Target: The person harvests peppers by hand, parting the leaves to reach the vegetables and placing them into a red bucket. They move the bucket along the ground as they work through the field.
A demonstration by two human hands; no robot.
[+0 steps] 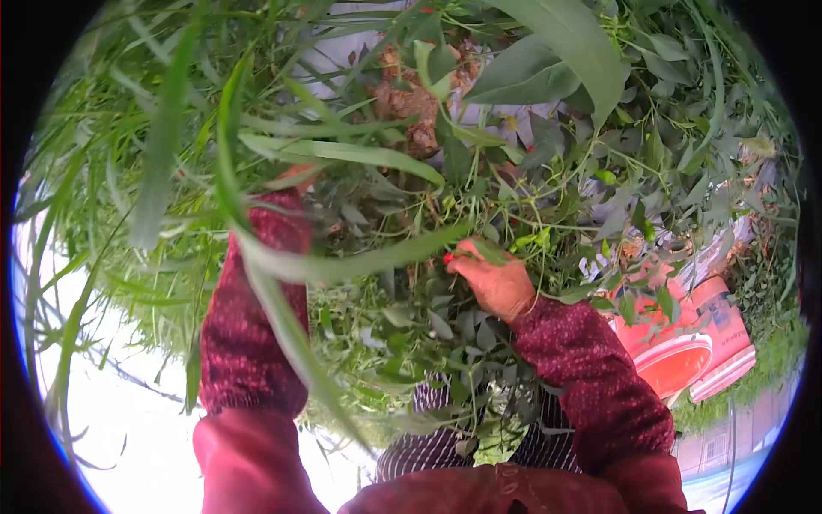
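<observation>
My right hand point(495, 281) is among the stems of a leafy green plant point(437, 321), its fingers closed on a small red fruit point(448, 258) at their tips. To the left, my left hand point(295, 178) reaches into the foliage. Only a bit of it shows above the dark red sleeve, and leaves hide its fingers. Long green blades point(342, 270) cross the view in front of my left arm.
Red buckets point(676, 360) stand at the right beside the plants. Brown soil point(415, 107) and pale sheeting point(338, 56) show through the leaves at the top. Tall grass point(128, 171) fills the left side. Broad leaves point(565, 43) hang at the top.
</observation>
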